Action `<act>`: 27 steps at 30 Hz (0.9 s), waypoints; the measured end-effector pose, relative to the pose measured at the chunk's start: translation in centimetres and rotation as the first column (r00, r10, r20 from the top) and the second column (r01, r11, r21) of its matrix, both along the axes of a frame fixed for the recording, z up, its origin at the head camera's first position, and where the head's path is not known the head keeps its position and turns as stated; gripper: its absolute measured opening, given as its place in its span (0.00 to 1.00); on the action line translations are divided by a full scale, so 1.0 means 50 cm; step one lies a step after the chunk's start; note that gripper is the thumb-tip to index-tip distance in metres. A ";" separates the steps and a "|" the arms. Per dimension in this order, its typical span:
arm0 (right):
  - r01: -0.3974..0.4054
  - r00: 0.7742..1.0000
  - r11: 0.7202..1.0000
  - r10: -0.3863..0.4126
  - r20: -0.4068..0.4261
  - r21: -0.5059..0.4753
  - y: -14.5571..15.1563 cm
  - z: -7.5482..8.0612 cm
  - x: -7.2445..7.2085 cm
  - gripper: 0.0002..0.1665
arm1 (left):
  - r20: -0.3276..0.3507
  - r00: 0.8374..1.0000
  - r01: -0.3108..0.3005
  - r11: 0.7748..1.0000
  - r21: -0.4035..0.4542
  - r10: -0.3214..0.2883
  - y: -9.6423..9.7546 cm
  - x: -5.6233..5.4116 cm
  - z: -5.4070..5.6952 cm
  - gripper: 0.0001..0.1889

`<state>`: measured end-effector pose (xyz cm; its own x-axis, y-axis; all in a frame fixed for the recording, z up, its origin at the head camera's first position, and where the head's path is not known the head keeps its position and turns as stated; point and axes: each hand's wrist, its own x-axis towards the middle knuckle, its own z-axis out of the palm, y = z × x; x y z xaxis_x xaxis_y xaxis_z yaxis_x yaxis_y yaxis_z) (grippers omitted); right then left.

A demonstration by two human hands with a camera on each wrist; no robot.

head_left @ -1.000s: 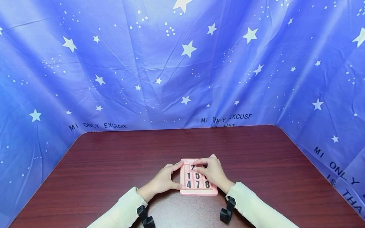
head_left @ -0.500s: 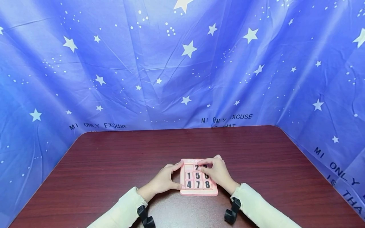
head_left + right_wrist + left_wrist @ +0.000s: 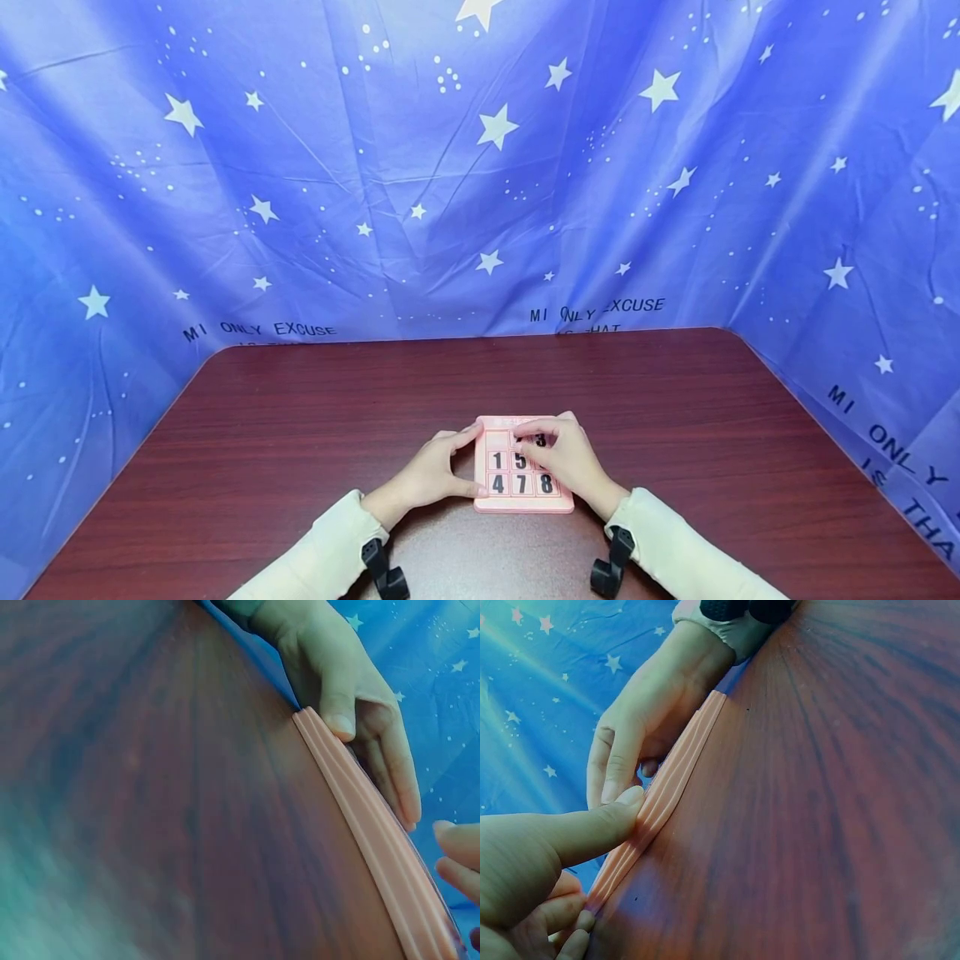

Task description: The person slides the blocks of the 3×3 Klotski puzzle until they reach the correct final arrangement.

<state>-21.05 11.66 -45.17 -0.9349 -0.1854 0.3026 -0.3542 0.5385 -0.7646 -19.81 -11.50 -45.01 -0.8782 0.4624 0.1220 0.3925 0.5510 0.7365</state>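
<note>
A pink number slide puzzle lies flat on the table, its black-numbered tiles facing up. My left hand holds its left side, thumb at the near corner and fingers at the far corner; the left wrist view shows the thumb against the ribbed pink edge. Over the upper right part reaches my right hand, index finger and thumb slightly apart above the tile 2, which they mostly cover. The top left slot holds no tile. Tiles 1, 4, 7 and 8 show plainly.
The dark red wooden table stretches out around the puzzle. A blue star-printed cloth hangs behind it and along both sides. Black wrist cameras sit under both sleeves.
The tile 2 slid right out of the top left slot to the top middle under my right fingers. Those fingers then shifted slightly left over it. The left hand stayed put.
</note>
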 end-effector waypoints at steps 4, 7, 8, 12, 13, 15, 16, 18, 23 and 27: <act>-0.058 0.998 0.998 0.057 0.018 0.022 -0.008 0.002 0.009 0.13 | 0.013 1.000 -0.001 1.000 0.002 0.001 -0.001 0.000 0.002 0.49; -0.078 0.997 0.996 0.077 0.011 0.043 -0.014 0.002 0.016 0.13 | 0.018 1.000 -0.001 1.000 0.002 0.001 -0.001 -0.001 0.002 0.49; -0.082 0.997 0.996 0.082 0.006 0.047 -0.016 0.001 0.018 0.13 | 0.016 1.000 0.001 1.000 0.002 -0.002 -0.001 0.000 0.002 0.49; -0.092 0.995 0.993 0.094 -0.020 0.071 -0.020 0.002 0.021 0.13 | 0.007 1.000 0.006 1.000 0.002 -0.006 -0.002 0.000 0.003 0.49; -0.095 0.995 0.993 0.097 -0.024 0.074 -0.020 0.002 0.021 0.13 | 0.002 1.000 0.007 1.000 0.004 -0.007 -0.002 0.000 0.003 0.49; -0.096 0.995 0.992 0.099 -0.026 0.080 -0.021 0.002 0.020 0.13 | 0.000 1.000 0.008 1.000 0.004 -0.008 -0.003 0.000 0.003 0.49; -0.097 0.995 0.992 0.099 -0.024 0.081 -0.021 0.002 0.020 0.14 | -0.002 1.000 0.007 1.000 0.002 -0.007 -0.003 0.000 0.003 0.49; -0.095 0.995 0.992 0.097 -0.021 0.084 -0.022 0.002 0.019 0.14 | -0.001 1.000 0.006 1.000 0.003 -0.006 -0.003 0.000 0.003 0.49; -0.081 0.997 0.991 0.082 -0.008 0.102 -0.025 0.001 0.013 0.14 | 0.002 1.000 0.004 1.000 0.006 -0.004 -0.003 0.001 0.003 0.49; -0.069 0.998 0.993 0.069 0.009 0.098 -0.026 0.004 0.009 0.15 | -0.004 1.000 0.007 1.000 0.005 -0.007 -0.002 0.001 0.003 0.49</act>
<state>-20.62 10.34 -44.97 -0.9204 -0.2780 0.2750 -0.3893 0.5851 -0.7115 -19.78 -11.61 -44.87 -0.8743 0.4682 0.1276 0.3992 0.5444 0.7377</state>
